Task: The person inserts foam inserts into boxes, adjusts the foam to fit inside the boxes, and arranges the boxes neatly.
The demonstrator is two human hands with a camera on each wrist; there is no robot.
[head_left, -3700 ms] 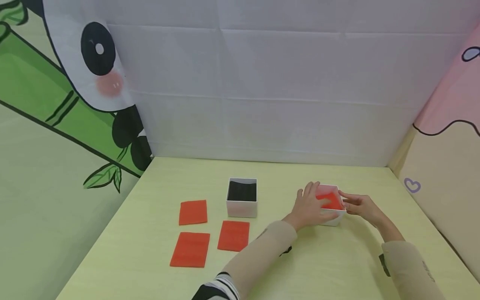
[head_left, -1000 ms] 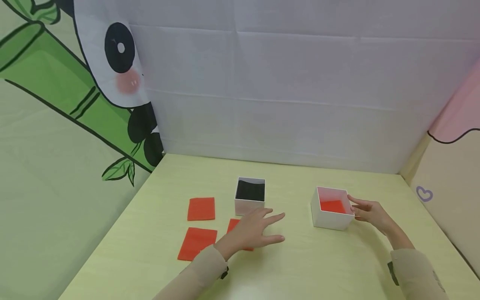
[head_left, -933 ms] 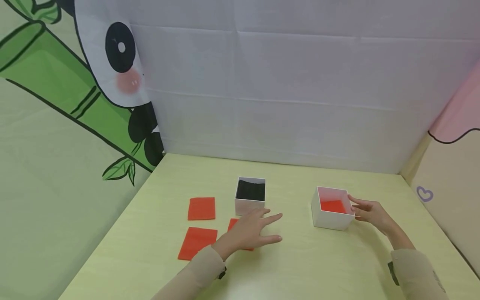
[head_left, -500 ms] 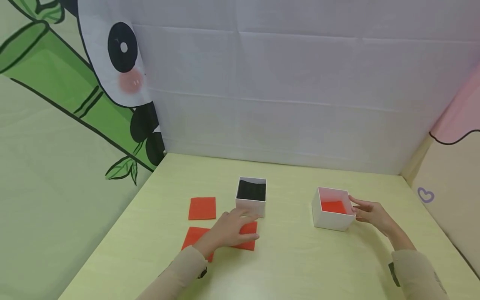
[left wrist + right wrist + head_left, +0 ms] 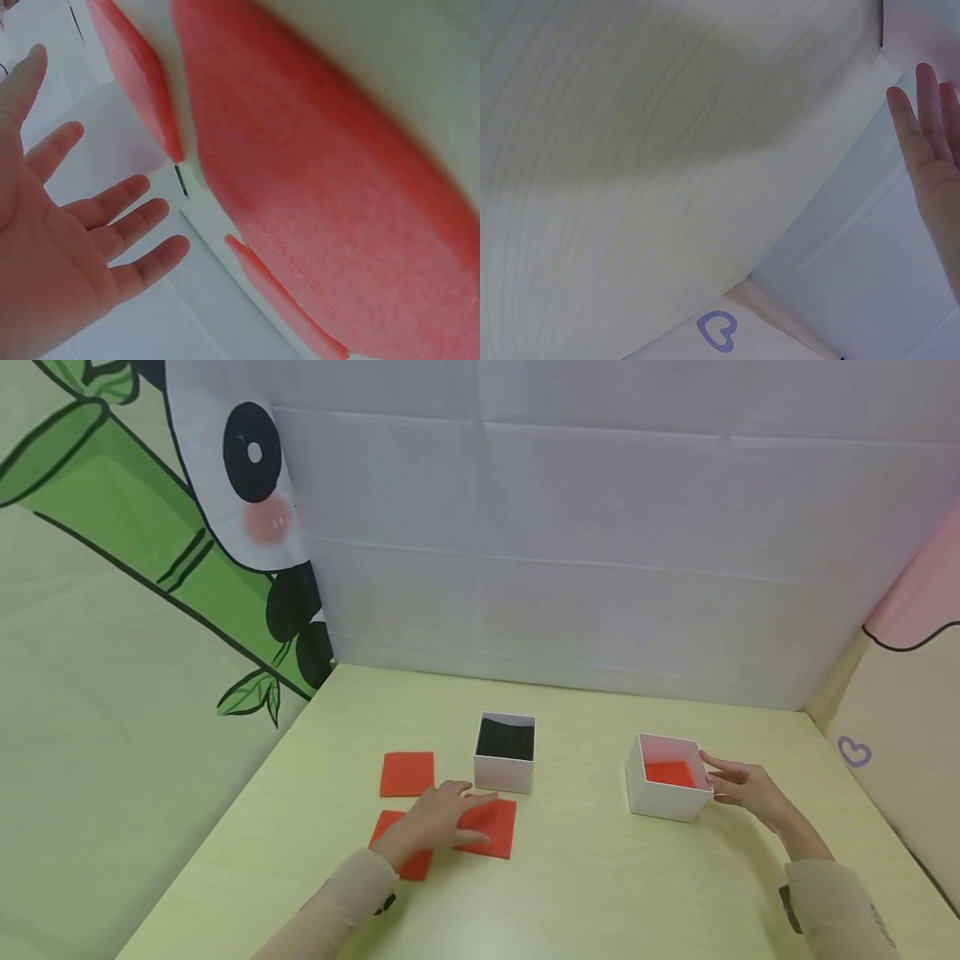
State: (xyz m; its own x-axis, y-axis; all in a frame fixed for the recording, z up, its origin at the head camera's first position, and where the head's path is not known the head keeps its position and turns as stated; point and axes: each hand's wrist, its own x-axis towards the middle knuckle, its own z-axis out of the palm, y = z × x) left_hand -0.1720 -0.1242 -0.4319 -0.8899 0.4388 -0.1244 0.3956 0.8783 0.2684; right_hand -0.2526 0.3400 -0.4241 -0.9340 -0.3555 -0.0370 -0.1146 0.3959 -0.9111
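Nearer the table's (image 5: 600, 893) right edge, my straight-fingered right hand (image 5: 750, 789) touches a stiff-looking, probably light, white open-topped square box (image 5: 664, 800). Nearer the left edge, my left hand (image 5: 433, 820) spreads wide over a soft-looking red felt-like square (image 5: 498, 833); I'd pinch its corner.

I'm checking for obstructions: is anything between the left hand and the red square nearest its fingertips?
Nothing visible: the left hand overlaps that red square in the head view, with no object showing between.
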